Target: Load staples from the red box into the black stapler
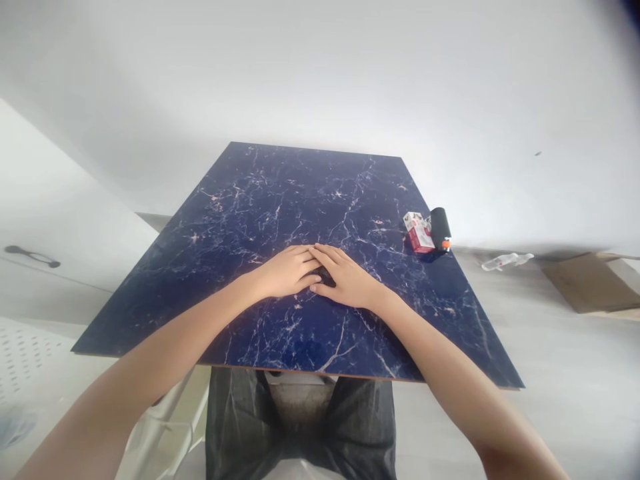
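Note:
Both of my hands rest flat on the dark blue marbled tabletop [280, 200], near its middle. My left hand [290, 272] lies palm down with its fingers pointing right. Its fingertips meet those of my right hand [345, 277], which overlap them slightly. The two thumbs touch or nearly touch, leaving a small gap of tabletop between the hands. Neither hand holds anything. At the table's right edge stand a red and white box [419, 233] and a black cylindrical container [441, 227] with an orange patch, both apart from my hands.
A white wall [320, 73] rises behind the table. On the floor to the right lie a clear plastic bottle [507, 261] and an open cardboard box [590, 283]. A white cabinet door with a dark handle [33, 256] is at left. My legs [300, 427] are below the table's front edge.

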Action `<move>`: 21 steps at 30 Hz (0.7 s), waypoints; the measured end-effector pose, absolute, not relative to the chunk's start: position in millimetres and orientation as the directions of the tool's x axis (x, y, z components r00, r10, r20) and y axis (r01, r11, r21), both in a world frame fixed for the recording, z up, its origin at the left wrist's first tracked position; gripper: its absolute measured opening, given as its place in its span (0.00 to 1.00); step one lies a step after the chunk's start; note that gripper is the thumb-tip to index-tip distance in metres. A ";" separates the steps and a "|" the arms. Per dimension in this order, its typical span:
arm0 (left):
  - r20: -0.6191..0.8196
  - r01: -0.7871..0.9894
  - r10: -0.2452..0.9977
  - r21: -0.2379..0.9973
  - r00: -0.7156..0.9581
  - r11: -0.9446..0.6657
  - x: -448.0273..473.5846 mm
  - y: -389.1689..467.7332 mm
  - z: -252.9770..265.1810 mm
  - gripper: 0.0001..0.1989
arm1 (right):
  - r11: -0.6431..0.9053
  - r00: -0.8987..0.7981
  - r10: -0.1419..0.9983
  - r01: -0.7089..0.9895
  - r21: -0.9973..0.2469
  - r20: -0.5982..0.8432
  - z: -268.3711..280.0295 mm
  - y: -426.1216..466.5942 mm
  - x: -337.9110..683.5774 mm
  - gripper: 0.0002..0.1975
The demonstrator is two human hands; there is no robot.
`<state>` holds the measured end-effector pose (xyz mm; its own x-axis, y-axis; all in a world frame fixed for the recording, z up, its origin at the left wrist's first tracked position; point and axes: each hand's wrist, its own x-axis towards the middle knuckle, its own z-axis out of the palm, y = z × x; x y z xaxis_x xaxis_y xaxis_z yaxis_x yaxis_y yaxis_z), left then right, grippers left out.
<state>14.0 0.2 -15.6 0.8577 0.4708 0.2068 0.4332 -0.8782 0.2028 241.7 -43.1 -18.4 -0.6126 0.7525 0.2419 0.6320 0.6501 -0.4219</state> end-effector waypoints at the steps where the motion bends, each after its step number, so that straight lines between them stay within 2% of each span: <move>1: 0.208 0.430 0.469 0.206 0.859 -0.879 14.1 0.1 -15.4 0.19 | 0.648 -0.612 0.754 0.633 -0.423 0.239 -17.7 -43.3 241.4 0.41; 21: 0.203 0.426 0.474 0.238 0.857 -0.873 14.4 -1.4 -11.7 0.19 | 0.645 -0.612 0.755 0.630 -0.432 0.236 -15.1 -43.9 240.3 0.41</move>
<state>14.4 -1.4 -11.7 0.8570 0.4736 0.2031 0.4261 -0.8729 0.2376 240.3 -43.9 -15.1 -0.6119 0.7549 0.2359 0.6299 0.6455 -0.4320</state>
